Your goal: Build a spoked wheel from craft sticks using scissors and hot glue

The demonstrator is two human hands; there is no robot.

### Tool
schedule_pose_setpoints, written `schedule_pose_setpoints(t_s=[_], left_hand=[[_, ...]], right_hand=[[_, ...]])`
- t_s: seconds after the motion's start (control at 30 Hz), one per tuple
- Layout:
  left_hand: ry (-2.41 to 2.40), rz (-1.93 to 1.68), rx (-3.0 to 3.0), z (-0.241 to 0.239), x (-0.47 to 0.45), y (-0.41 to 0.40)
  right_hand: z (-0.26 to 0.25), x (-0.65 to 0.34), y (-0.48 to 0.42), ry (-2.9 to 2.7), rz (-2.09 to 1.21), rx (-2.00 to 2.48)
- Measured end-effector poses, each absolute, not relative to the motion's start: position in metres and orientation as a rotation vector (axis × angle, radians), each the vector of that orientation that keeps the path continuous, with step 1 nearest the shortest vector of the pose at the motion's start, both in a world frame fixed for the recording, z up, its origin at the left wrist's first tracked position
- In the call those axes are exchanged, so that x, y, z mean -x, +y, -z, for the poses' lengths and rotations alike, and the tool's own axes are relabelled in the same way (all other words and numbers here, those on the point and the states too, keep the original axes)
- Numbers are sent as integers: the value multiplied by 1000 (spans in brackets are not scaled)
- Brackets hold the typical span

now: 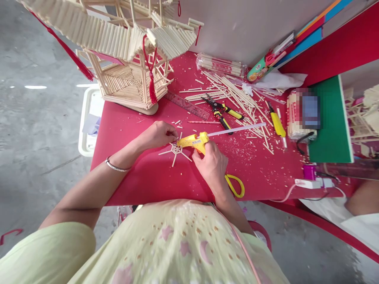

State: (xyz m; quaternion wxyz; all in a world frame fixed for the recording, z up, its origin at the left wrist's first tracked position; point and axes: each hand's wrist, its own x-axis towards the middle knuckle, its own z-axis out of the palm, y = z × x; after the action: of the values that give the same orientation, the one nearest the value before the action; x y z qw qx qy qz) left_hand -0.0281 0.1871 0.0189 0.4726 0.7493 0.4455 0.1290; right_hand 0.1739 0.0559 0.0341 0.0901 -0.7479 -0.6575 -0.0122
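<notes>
- The stick frame (177, 149) lies flat on the tabletop (142, 179) between the hands; a nudge could skew its thin spokes while any glue is soft.
- The left hand (160, 135) has fingertips drawn together at the frame's upper edge; I cannot tell whether they pinch a stick. So near the nozzle, they could get burned.
- The right hand (211, 161) grips the glue gun (194, 141); overfeeding could flood a joint.
- Swinging it could catch the protruding glue stick (237, 129) on the pliers (233, 112).
</notes>
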Motion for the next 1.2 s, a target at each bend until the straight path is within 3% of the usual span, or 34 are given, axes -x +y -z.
schedule_pose_setpoints(t_s=[1.2], left_hand=[[1095,-266,-1814,-28,27,186]], right_hand=[[-33,-177,54,-1969,58,2229]])
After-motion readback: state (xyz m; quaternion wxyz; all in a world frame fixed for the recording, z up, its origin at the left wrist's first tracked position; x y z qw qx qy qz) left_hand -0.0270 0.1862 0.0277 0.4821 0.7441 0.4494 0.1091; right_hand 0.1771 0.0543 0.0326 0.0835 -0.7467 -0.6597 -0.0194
